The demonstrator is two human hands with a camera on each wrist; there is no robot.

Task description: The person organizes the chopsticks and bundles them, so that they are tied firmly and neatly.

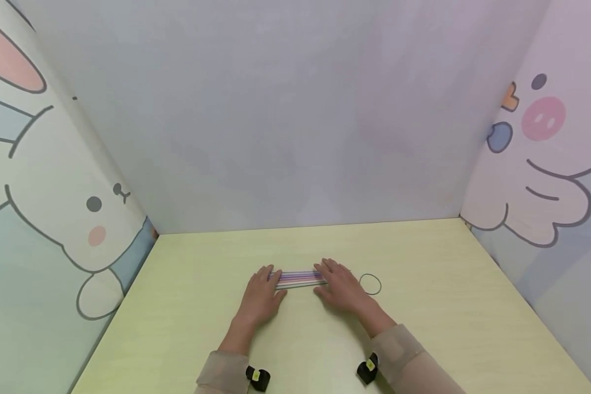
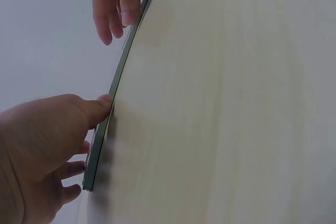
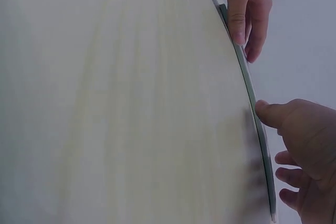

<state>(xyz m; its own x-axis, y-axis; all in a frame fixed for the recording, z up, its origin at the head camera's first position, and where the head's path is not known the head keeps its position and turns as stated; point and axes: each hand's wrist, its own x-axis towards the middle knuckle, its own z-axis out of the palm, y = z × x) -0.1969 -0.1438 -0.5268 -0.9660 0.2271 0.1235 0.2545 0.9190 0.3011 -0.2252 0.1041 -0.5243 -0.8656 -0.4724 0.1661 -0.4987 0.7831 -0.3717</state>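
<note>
A flat row of several thin coloured sticks (image 1: 300, 279), in purple, pink, white and green shades, lies across the table. My left hand (image 1: 262, 295) holds its left end, with the thumb against the near edge and the fingers over the far side. At the other end, my right hand (image 1: 342, 287) grips the row in the same way. Both wrist views show a dark green stick (image 2: 119, 72) along the near edge, with a thumb touching it. Beyond my right hand's fingers lies a thin dark ring (image 1: 370, 284), like a rubber band.
The pale wooden table (image 1: 216, 257) meets a plain grey back wall (image 1: 295, 109). Side panels with cartoon animals stand to the left (image 1: 54, 208) and right (image 1: 546, 180). Black wrist cameras (image 1: 368, 369) sit at both sleeve cuffs.
</note>
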